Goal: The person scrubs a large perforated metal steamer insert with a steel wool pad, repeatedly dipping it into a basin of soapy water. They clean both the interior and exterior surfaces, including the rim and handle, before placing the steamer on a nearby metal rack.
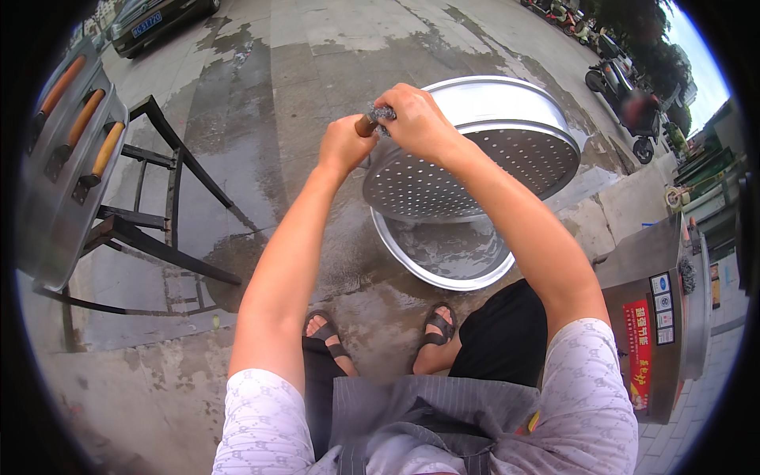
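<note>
My left hand (347, 142) is closed round the wooden handle (366, 125) of a round metal steamer tray. My right hand (415, 122) presses a steel wool scourer (382, 113) against that handle. Below my hands the tray's perforated bottom (424, 184) shows, tilted on edge. It leans by a large metal steamer ring (493, 104), whose side faces up. Beneath them a round metal basin or ring (404, 255) rests on the wet ground, with water or wet ground showing inside its rim.
At the left, metal steamer trays with wooden handles (86, 119) stand stacked on a black metal frame (172, 196). A stainless steel cabinet (641, 261) is at the right. A parked car (160, 24) and a scooter (629, 101) stand farther off.
</note>
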The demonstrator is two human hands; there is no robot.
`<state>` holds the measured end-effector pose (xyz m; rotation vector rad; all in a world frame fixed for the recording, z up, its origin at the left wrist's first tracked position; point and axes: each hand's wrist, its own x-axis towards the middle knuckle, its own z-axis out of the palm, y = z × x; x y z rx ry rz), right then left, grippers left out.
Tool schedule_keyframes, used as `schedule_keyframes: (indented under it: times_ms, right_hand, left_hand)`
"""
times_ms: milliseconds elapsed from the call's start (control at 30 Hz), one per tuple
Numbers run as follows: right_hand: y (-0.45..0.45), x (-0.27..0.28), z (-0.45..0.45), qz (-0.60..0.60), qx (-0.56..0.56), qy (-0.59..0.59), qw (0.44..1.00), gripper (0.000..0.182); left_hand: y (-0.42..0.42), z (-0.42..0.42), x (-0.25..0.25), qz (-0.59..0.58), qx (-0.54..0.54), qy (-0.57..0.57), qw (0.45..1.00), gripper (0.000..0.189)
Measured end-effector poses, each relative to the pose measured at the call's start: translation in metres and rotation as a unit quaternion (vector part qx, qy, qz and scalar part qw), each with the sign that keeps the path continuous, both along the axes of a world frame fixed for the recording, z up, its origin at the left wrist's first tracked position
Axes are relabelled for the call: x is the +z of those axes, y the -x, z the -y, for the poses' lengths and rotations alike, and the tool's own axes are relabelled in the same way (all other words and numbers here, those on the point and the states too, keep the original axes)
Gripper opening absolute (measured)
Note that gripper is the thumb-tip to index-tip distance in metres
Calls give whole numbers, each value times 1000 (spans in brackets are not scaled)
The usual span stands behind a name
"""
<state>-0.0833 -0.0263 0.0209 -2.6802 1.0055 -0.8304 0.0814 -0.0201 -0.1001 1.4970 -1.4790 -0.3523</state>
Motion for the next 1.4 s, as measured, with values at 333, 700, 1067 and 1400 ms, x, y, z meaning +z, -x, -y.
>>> schedule_keyframes:
  times_ms: [333,700,1067,1400]
  right_hand:
    - [19,44,37,-231,-39,50,971,18]
    - [15,28,23,-354,38,77,931,21]
    - [7,16,16,-119,-35,5,992,20]
    - [3,8,19,-282,-5,91,955,11]
  left_hand:
    - [0,-2,4,-14,-16,22,1000,19]
    - [3,-7,7,-13,-24,6,1000,20]
    - [1,-5,9,0,-12,0,1000,17]
    - [2,-1,7,0,-12,-14,1000,18]
